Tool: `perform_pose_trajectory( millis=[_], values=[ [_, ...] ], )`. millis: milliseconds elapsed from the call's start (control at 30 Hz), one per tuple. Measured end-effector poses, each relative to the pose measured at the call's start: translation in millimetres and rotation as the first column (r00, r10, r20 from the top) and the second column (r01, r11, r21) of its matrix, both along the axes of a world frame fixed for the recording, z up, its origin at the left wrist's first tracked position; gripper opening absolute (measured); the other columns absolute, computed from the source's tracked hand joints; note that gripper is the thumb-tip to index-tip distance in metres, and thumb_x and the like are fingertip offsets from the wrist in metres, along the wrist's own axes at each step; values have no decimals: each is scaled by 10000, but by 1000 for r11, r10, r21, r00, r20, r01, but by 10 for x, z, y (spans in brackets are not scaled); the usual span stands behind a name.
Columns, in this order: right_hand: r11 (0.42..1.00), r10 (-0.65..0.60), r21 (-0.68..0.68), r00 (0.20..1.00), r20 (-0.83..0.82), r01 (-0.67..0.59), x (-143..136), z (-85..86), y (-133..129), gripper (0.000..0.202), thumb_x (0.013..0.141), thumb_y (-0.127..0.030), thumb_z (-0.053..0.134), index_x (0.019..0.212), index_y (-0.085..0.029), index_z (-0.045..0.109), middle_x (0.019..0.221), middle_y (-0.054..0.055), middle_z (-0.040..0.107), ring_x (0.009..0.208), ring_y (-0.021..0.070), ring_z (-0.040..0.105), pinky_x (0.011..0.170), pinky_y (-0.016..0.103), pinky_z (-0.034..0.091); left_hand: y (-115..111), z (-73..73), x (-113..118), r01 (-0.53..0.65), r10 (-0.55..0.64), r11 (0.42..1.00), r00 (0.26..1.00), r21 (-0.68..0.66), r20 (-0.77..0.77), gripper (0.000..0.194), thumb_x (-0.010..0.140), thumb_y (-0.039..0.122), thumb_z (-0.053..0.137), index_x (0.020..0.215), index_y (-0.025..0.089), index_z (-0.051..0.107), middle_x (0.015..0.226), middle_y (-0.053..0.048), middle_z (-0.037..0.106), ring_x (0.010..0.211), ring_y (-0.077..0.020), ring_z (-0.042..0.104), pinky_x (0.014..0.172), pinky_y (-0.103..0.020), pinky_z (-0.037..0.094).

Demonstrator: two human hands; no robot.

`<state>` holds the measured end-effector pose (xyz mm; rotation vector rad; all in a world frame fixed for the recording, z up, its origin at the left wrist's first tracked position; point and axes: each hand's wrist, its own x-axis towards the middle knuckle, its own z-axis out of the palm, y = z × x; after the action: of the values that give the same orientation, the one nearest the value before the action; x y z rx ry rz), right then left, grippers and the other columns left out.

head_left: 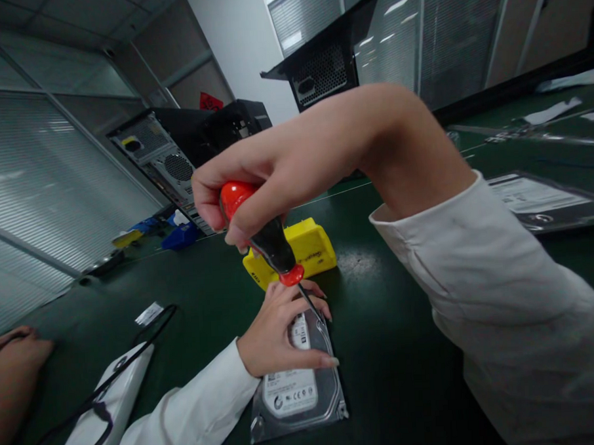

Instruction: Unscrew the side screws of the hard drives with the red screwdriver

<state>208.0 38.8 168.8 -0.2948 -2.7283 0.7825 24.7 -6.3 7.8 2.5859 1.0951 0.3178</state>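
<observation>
Hard disk drive (320,383) — dark grey, white-labelled — is lying flat; left hand (277,329) is spreading across it, right hand (281,165) is gripping a red-and-black screwdriver (274,244).

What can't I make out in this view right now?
All in the head view:
Tip of the screwdriver: too small to tell if it sits in a screw.
Upper part of the label on the hard drive: covered by the left hand.
The label's finest print: too small to read.
Another person's arm: cut off by the left edge.
</observation>
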Motion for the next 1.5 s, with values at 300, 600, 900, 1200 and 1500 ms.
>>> perform_pose_trajectory(
  millis=[300, 600, 900, 1200, 1500],
  values=[
    [988, -46, 152, 998, 35, 40, -8, 41, 34, 276, 777, -398, 634, 897, -154, 582, 791, -37, 580, 695, 60, 573, 453, 82, 401, 18, 18, 11, -11, 11, 1000, 1000, -7, -9, 521, 578, 579, 733, 989, 281, 616, 1146, -32, 524, 1097, -266, 458, 930, -412, 299],
    [994, 96, 40, 995, 23, -97, 19, 3, 0, 107, 805, -98, 575, 910, -91, 554, 845, -12, 625, 734, 68, 618, 546, 94, 473, 27, -11, -26, 2, -2, 1000, 1000, -3, -2, 535, 575, 572, 739, 997, 267, 614, 1145, -41, 529, 1110, -271, 454, 949, -413, 305],
    [845, 425, -311, 899, -103, -435, 74, -46, 33, 328, 724, 65, 539, 982, -86, 405, 933, -52, 547, 894, 65, 603, 816, 237, 536, -27, -13, -35, 9, -9, 1000, 1000, -14, 14, 539, 584, 568, 734, 1000, 246, 614, 1147, -57, 530, 1099, -269, 458, 946, -404, 322],
    [921, 366, -140, 931, -6, -363, 91, -24, 82, 240, 815, -80, 566, 1042, -102, 491, 985, 27, 595, 962, 153, 614, 805, 254, 534, -35, 4, -10, -7, 7, 1000, 1000, -8, -4, 542, 572, 572, 738, 997, 256, 623, 1148, -52, 534, 1099, -277, 457, 945, -410, 307],
    [983, 183, 8, 980, 79, -184, 22, 34, -10, 240, 837, -326, 586, 810, -88, 586, 716, -3, 608, 667, 93, 604, 522, 142, 472, 23, 5, -21, 5, -5, 1000, 1000, -1, -5, 539, 584, 579, 729, 1000, 255, 617, 1155, -53, 530, 1097, -263, 459, 954, -407, 316]
  ],
)
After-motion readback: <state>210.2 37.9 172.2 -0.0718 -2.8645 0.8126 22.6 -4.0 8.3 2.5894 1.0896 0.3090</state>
